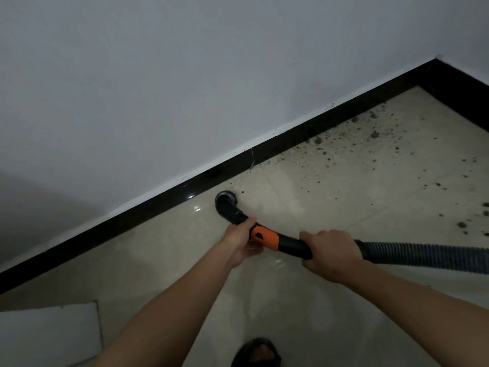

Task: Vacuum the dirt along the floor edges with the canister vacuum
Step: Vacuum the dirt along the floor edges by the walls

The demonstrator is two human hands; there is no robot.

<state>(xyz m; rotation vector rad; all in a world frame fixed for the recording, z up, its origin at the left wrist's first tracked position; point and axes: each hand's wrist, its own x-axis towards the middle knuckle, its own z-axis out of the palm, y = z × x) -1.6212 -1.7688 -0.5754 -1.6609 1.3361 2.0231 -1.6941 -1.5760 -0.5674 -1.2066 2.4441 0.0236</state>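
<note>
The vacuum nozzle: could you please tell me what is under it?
Pale floor tile beside the black skirting, with dirt specks just right of the nozzle. Anything directly beneath its mouth is covered.

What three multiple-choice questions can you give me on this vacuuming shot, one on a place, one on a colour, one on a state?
1. Where does most dirt lie from the nozzle?
A. To its left
B. To its right
C. On the wall

2. What colour is the collar on the wand?
A. Green
B. Orange
C. White

3. How do the left hand and right hand stand?
A. Both hang free
B. Only one grips
C. Both grip the wand

Answers:
1 B, the specks spread rightward along the baseboard.
2 B, an orange band sits between the hands.
3 C, the fingers of each hand wrap the wand.
</note>
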